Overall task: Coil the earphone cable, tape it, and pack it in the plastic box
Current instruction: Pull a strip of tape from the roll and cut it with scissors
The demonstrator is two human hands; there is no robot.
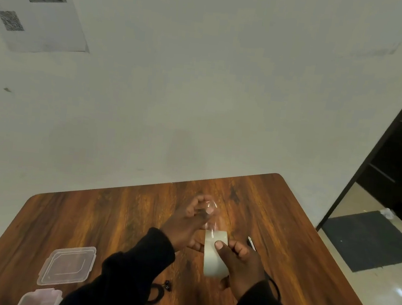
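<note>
The right hand [240,259] grips a tape roll [216,254] at lower centre of the frame, thumb pressed on its outer face and fingers curled round the far side. The left hand [192,222] pinches the free end of a clear tape strip [212,216] just above it, fingertips closed on the film. The strip runs from the roll up and slightly left toward the top of the frame, so its long axis lies nearly along the line between the two hands, and it looks taut. The earphone cable [156,290] lies on the tabletop [287,225] at the lower edge of the frame, below and left of both hands, mostly hidden behind the left sleeve; two small dark buds [167,284] show beside a loop of black cord. How tightly it is coiled, and which way it points, cannot be told. The left hand is the nearer one to it. A clear lid [68,265] sits at lower left, with the box [38,299] just below it at the frame's edge. A dark slim tool [251,243] lies to the right of the roll. The tape probably needs cutting or tearing before it is carried down-left to the cable.
</note>
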